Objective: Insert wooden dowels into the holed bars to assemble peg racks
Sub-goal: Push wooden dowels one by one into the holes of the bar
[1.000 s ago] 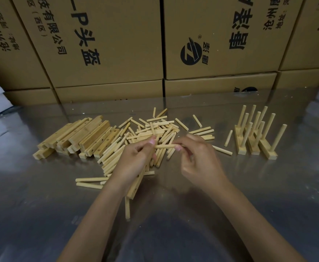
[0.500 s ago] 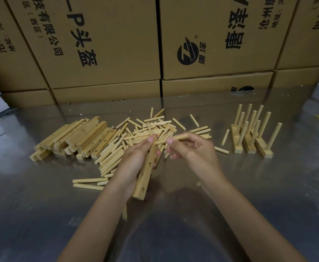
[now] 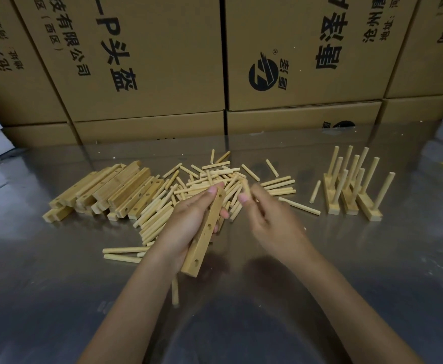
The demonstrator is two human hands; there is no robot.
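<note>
Wooden bar (image 3: 207, 229) in left hand (image 3: 189, 222), long axis tilted far-right

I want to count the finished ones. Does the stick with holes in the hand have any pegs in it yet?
Not yet. The holed bar in the left hand shows three empty holes; the right hand holds a dowel beside it.

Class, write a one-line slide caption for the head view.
Left hand grips a holed bar; right hand pinches a dowel.

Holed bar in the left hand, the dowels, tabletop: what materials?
Holed bar: pale unfinished wood, possibly bamboo; matte with faint grain.
Loose dowels: same pale wood, matte.
Tabletop: probably stainless steel; grey, with blurred reflections of the cartons.
</note>
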